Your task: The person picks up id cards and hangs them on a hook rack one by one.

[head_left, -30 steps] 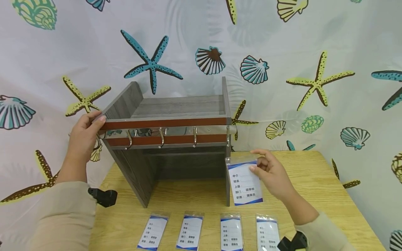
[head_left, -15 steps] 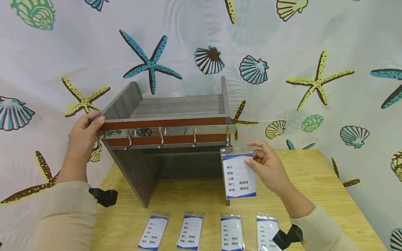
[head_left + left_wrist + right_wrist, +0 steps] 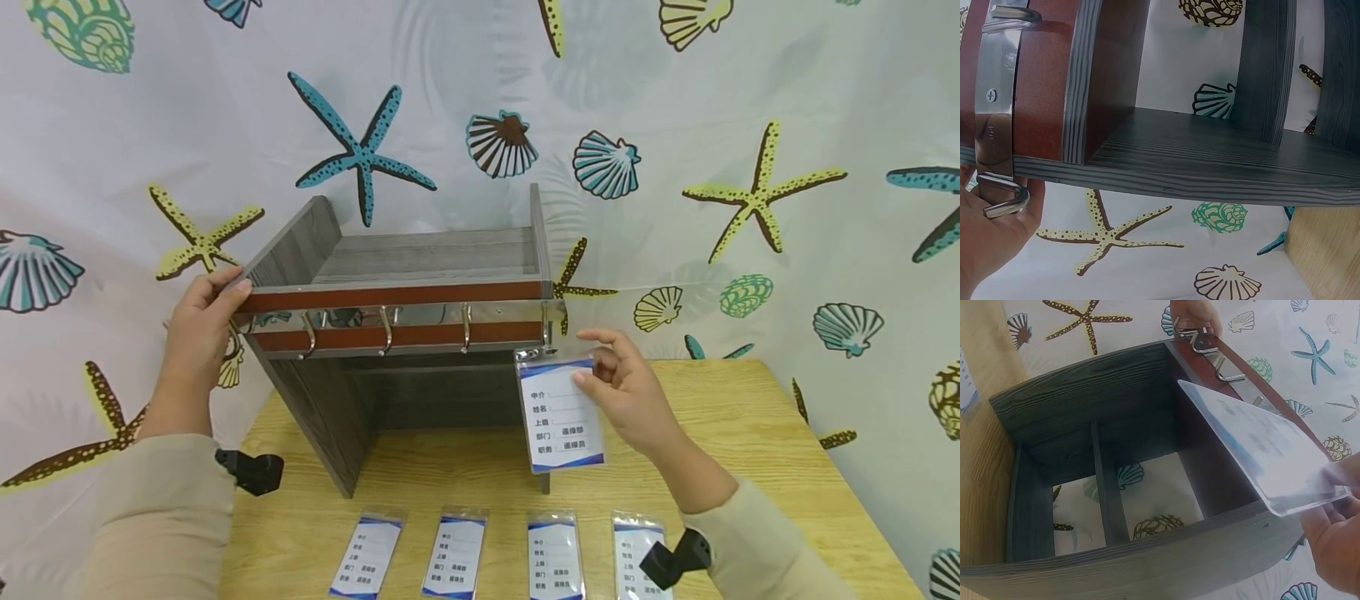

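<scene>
A grey wooden shelf unit point(image 3: 435, 254) stands on the table, with a metal hook rail point(image 3: 483, 312) across its reddish-brown front board. My left hand point(image 3: 197, 333) grips the unit's upper left front corner, beside the rail's left end. Between thumb and fingers, my right hand point(image 3: 630, 387) pinches a badge card point(image 3: 562, 417) in a clear sleeve by its upper right side. The card's top edge is just below the rightmost hook point(image 3: 545, 325); whether they touch I cannot tell. In the right wrist view, the card point(image 3: 1260, 447) tilts across the front board.
Several similar badge cards point(image 3: 454, 554) lie in a row on the wooden table point(image 3: 720, 467) in front of the unit. Behind hangs a white cloth point(image 3: 450, 67) printed with starfish and shells. Other hooks point(image 3: 386, 329) stick out from the rail towards me.
My right hand has moved up and to the left, carrying the badge card from the unit's right side to below the rightmost hook. My left hand has kept its place on the corner.
</scene>
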Demonstrator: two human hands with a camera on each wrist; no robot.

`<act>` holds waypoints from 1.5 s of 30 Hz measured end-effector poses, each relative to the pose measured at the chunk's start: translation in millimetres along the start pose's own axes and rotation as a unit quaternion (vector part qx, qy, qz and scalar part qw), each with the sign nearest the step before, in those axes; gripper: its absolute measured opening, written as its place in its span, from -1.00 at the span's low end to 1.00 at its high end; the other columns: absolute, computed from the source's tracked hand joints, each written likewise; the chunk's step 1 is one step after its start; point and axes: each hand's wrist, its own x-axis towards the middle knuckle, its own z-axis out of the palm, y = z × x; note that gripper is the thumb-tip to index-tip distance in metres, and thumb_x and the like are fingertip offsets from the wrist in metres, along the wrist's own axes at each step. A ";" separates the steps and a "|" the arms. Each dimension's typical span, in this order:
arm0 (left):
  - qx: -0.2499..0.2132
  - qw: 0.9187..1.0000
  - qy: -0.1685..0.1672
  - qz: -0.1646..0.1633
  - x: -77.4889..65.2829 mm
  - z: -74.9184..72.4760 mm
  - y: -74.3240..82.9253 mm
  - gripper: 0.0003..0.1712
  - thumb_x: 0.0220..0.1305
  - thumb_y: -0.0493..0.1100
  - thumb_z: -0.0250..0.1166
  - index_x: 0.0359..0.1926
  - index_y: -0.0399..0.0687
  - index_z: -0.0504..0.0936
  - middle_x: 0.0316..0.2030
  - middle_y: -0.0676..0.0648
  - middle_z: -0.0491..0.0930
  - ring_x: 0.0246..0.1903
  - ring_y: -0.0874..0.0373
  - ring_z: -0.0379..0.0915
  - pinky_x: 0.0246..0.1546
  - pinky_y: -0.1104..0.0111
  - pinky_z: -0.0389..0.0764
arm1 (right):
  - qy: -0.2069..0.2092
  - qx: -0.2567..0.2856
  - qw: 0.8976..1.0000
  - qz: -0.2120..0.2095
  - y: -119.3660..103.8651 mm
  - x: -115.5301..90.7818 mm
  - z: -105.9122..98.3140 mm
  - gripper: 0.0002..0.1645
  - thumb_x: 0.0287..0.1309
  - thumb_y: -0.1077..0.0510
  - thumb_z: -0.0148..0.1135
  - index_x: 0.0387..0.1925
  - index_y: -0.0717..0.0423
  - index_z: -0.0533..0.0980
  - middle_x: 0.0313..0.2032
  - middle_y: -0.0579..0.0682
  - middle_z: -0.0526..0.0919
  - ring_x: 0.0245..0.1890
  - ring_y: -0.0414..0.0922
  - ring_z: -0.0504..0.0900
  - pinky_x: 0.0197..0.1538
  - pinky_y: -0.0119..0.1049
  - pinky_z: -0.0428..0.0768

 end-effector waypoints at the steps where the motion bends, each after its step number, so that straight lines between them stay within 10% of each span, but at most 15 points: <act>1: 0.002 1.000 0.001 0.000 -0.1 0.1 0.2 -0.45 0.18 -0.01 0.09 0.15 -0.12 0.27 -0.28 0.13 0.38 -0.31 0.36 0.33 -0.33 0.59 0.26 | 0.001 -0.004 1.000 -0.006 -0.3 0.4 0.3 -0.49 0.01 0.48 0.04 0.05 0.18 0.27 -0.51 0.11 0.41 -0.55 -0.17 0.29 -0.51 -0.45 0.32; 37: 0.035 0.999 0.011 -0.006 5.9 -0.7 -3.0 -0.45 0.20 0.01 0.06 0.17 -0.09 0.25 -0.28 0.17 0.39 -0.30 0.39 0.33 -0.09 0.37 0.17 | 0.068 -0.004 0.998 0.012 3.0 7.3 20.9 -0.67 0.00 0.37 0.14 -0.12 0.17 0.45 -0.42 0.10 0.55 -0.60 -0.20 0.32 -0.57 -0.48 0.27; 45: 0.008 1.000 0.009 0.001 5.8 -0.4 -3.0 -0.46 0.19 -0.01 0.08 0.15 -0.12 0.27 -0.31 0.14 0.40 -0.33 0.36 0.35 -0.34 0.61 0.27 | 0.067 -0.017 0.997 0.018 2.7 8.2 20.5 -0.65 -0.01 0.37 0.15 -0.10 0.17 0.45 -0.38 0.10 0.57 -0.54 -0.17 0.39 -0.51 -0.48 0.37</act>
